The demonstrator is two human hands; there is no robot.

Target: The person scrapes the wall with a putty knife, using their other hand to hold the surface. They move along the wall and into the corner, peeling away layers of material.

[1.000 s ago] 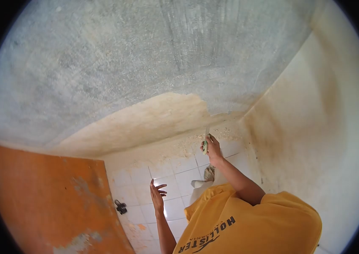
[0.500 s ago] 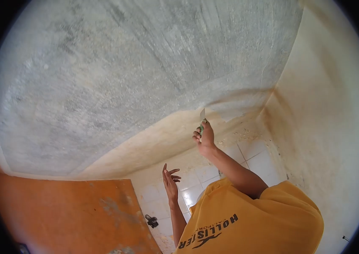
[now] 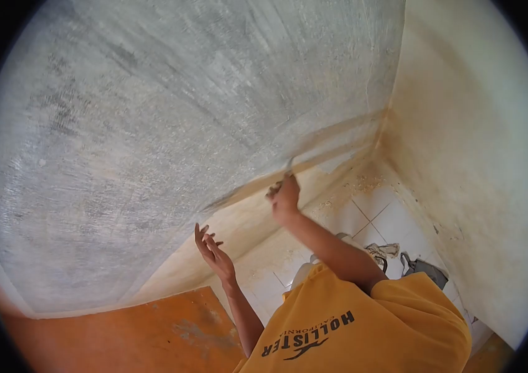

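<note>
My right hand [image 3: 284, 198] is closed around the handle of a putty knife [image 3: 289, 165], mostly hidden by my fingers. Its blade, seen edge-on, meets the wall where the grey, rough coat [image 3: 183, 124] borders a smooth cream strip [image 3: 245, 214]. Lower and to the left, my left hand [image 3: 215, 253] is open, fingers apart. Those fingertips overlap the lower border of the grey coat in this view, and nothing is in the hand.
At the right a cream side wall [image 3: 463, 155] meets the coated wall in a corner. An orange surface [image 3: 146, 339] with worn patches lies lower left. White floor tiles [image 3: 379, 208] carry crumbs along the wall base. A grey bag-like item [image 3: 424, 268] rests near my shirt [image 3: 370, 317].
The view has tilted, bringing the grey item on the floor into sight. My left hand has moved up and left to the grey coat's edge. My right hand has turned the blade edge-on.
</note>
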